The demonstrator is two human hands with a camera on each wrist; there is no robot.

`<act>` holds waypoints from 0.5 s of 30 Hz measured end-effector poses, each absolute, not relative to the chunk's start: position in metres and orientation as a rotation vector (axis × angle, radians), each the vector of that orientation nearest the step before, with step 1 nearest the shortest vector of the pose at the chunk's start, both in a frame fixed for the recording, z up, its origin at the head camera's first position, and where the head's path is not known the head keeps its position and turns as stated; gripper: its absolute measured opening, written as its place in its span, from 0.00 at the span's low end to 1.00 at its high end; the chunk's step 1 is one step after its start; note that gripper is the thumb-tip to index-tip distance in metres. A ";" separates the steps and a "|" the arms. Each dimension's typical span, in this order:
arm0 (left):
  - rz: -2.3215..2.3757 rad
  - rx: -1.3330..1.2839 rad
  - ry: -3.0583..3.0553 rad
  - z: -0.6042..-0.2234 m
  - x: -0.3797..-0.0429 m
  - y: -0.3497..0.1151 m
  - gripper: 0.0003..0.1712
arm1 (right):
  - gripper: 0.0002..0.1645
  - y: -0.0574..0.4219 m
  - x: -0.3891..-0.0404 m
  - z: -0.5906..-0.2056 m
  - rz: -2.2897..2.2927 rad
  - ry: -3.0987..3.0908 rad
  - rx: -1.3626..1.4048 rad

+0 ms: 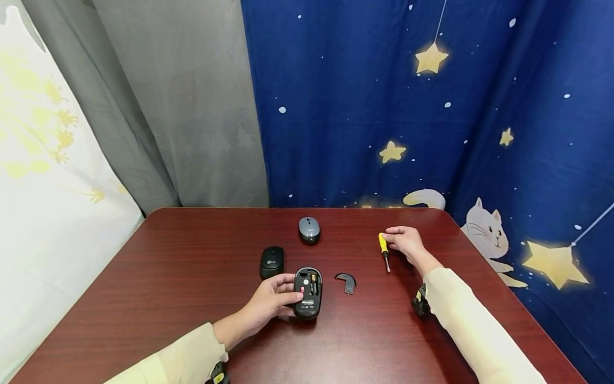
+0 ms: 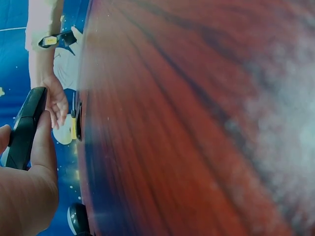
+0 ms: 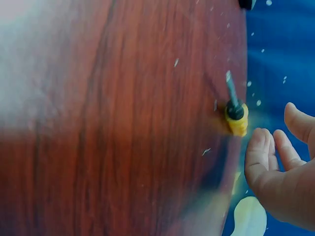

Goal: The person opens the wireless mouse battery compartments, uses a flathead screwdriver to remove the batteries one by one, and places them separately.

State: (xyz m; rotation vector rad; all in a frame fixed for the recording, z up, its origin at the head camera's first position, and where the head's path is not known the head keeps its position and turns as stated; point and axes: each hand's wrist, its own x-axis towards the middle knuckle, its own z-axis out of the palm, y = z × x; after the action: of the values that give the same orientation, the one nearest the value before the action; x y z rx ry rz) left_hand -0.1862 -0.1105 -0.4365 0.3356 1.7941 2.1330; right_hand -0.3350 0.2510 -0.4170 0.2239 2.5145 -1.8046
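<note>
Head view: I'm seeing the left hand (image 1: 270,298) pinching an upturned black mouse (image 1: 307,305) over the table (image 1: 192,298), battery bay (image 1: 314,284) facing up; its long axis is running away from the camera, bay end farthest. I'm judging it light, stiff and smooth; the side edges are offering the best hold. The right hand (image 1: 405,241) is hovering just beside the yellow screwdriver (image 1: 384,246), which is lying tip toward the camera, slightly rightward. I'm expecting it light, rigid, best taken by the handle.

Left wrist: I'm viewing the mouse edge-on between thumb and fingers.

Right wrist: I'm finding thumb and fingertips spread, holding nothing.
</note>
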 end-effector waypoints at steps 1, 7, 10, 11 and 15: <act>2.134 0.336 1.792 -0.437 -0.186 -0.110 0.30 | 0.25 0.252 -0.337 -0.418 -1.789 2.519 0.231; 2.143 0.340 1.787 -0.439 -0.187 -0.110 0.30 | 0.22 0.254 -0.345 -0.425 -1.739 2.535 0.293; 2.146 0.335 1.790 -0.440 -0.187 -0.110 0.30 | 0.21 0.253 -0.348 -0.428 -1.735 2.549 0.310; 2.147 0.333 1.791 -0.440 -0.187 -0.111 0.30 | 0.21 0.253 -0.349 -0.429 -1.731 2.553 0.316; 2.150 0.326 1.783 -0.440 -0.187 -0.112 0.30 | 0.20 0.252 -0.350 -0.433 -1.732 2.576 0.316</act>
State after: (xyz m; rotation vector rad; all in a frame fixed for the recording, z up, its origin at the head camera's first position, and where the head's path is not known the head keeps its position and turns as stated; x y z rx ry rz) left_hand -0.1865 -0.1116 -0.4397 0.3258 1.7835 2.1504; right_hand -0.3500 0.2516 -0.4332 0.3161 2.5755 -1.7315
